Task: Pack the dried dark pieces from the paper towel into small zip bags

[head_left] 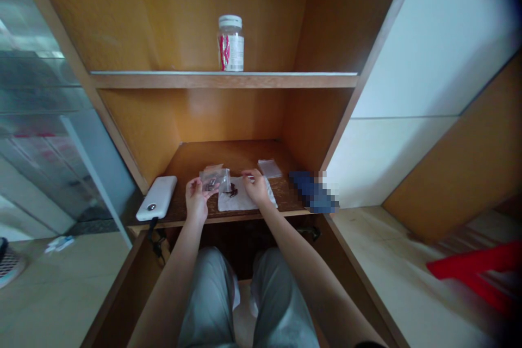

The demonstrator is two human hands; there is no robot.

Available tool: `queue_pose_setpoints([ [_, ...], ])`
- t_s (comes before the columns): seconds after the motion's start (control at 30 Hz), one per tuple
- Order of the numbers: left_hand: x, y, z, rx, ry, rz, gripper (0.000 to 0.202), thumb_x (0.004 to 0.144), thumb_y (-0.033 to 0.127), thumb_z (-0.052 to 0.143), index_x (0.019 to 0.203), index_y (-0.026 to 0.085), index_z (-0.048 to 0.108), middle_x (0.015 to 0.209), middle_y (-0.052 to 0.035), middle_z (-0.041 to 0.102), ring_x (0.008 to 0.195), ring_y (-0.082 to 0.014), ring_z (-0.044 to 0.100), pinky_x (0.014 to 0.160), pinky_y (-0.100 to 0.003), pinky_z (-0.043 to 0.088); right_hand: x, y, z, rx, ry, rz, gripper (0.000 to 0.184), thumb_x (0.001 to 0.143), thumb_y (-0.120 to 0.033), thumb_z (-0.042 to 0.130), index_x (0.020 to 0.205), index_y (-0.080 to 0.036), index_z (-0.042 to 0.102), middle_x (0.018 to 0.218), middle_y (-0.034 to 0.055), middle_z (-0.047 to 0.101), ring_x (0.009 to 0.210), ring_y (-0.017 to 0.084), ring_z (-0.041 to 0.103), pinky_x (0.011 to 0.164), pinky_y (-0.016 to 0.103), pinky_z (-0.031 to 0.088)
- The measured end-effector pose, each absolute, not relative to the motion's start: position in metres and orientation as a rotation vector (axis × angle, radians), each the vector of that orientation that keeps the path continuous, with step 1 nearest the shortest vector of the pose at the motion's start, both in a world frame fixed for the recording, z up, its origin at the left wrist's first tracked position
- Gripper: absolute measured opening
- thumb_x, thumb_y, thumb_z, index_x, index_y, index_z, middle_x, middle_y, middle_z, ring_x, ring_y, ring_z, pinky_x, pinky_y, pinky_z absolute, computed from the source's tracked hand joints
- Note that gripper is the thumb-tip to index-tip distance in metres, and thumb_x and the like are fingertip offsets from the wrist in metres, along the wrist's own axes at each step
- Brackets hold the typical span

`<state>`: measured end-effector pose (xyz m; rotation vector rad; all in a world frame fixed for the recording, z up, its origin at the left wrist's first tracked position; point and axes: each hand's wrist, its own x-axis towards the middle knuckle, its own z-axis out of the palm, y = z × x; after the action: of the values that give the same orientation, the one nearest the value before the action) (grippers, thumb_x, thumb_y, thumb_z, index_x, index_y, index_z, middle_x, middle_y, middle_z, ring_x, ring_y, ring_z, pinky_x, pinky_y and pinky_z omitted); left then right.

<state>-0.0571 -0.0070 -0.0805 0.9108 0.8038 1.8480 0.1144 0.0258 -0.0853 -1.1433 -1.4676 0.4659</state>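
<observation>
The left hand (pixel 197 199) pinches a clear plastic bag (pixel 214 179) between thumb and fingers — the right hand (pixel 256 186), fingers pressed together, sits just beside it above a white paper towel (pixel 240 199).

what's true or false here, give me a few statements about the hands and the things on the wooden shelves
1. The left hand holds up a clear plastic bag with small dark items inside. True.
2. The right hand rests on the pixelated blue object. False: it is over a white paper tissue; the blue object lies to its right.
3. A clear jar with a white lid and red label stands on the upper shelf. True.
4. The white rounded power bank lies on the upper shelf. False: it lies on the lower shelf, left of the hands.
5. A small flat clear bag lies at the back of the lower shelf. True.
</observation>
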Motion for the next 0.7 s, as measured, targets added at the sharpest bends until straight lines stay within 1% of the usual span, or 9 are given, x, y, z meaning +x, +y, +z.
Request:
queue_pose_setpoints([
  [0.13, -0.059, -0.005, -0.083, 0.919, 0.8, 1.836, 0.033, 0.07, 0.043, 0.061, 0.089, 0.021, 0.044, 0.08, -0.0004, 0.064, 0.068, -0.0199, 0.066, 0.063, -0.04, 0.052, 0.111, 0.019, -0.076, -0.986, -1.591, 0.38, 0.017, 0.077, -0.015, 0.046, 0.081, -0.019, 0.062, 0.09, 0.0043, 0.062, 0.089, 0.013, 0.057, 0.083, 0.026, 0.043],
  [0.27, -0.06, -0.006, -0.082, 0.911, 0.798, 1.833, 0.032, 0.071, 0.042, 0.061, 0.09, 0.022, 0.044, 0.084, -0.0015, 0.063, 0.07, -0.0195, 0.066, 0.062, -0.038, 0.053, 0.107, 0.022, -0.069, -0.857, -1.679, 0.434, 0.017, 0.077, -0.017, 0.048, 0.075, -0.018, 0.064, 0.085, 0.005, 0.064, 0.086, 0.014, 0.058, 0.082, 0.028, 0.044],
  [0.4, -0.059, -0.008, -0.08, 0.919, 0.818, 1.828, 0.034, 0.072, 0.044, 0.059, 0.094, 0.022, 0.045, 0.087, -0.0033, 0.062, 0.072, -0.0195, 0.066, 0.063, -0.038, 0.053, 0.108, 0.031, -0.067, -0.796, -1.743, 0.646, 0.013, 0.073, -0.018, 0.054, 0.069, -0.018, 0.066, 0.081, 0.0052, 0.066, 0.081, 0.015, 0.06, 0.077, 0.028, 0.045],
  [0.5, -0.057, -0.01, -0.077, 0.909, 0.828, 1.829, 0.035, 0.072, 0.044, 0.059, 0.096, 0.022, 0.045, 0.082, -0.0025, 0.063, 0.068, -0.0198, 0.066, 0.062, -0.039, 0.053, 0.11, 0.035, -0.069, -0.766, -1.753, 0.813, 0.011, 0.072, -0.025, 0.059, 0.068, -0.019, 0.067, 0.081, 0.0048, 0.067, 0.079, 0.015, 0.061, 0.076, 0.028, 0.045],
  [0.6, -0.057, -0.012, -0.076, 0.921, 0.829, 1.819, 0.035, 0.072, 0.043, 0.058, 0.097, 0.022, 0.045, 0.078, -0.0021, 0.064, 0.064, -0.0193, 0.066, 0.059, -0.037, 0.053, 0.112, 0.034, -0.07, -0.784, -1.731, 0.954, 0.016, 0.071, -0.033, 0.06, 0.071, -0.019, 0.068, 0.08, 0.004, 0.068, 0.076, 0.015, 0.061, 0.074, 0.028, 0.045],
  [0.7, -0.057, -0.012, -0.076, 0.931, 0.826, 1.821, 0.035, 0.073, 0.042, 0.059, 0.098, 0.022, 0.046, 0.081, -0.0026, 0.064, 0.064, -0.0195, 0.066, 0.058, -0.037, 0.053, 0.112, 0.03, -0.069, -0.82, -1.682, 1.117, 0.023, 0.069, -0.039, 0.061, 0.075, -0.018, 0.069, 0.076, 0.0035, 0.068, 0.07, 0.015, 0.06, 0.07, 0.028, 0.045],
])
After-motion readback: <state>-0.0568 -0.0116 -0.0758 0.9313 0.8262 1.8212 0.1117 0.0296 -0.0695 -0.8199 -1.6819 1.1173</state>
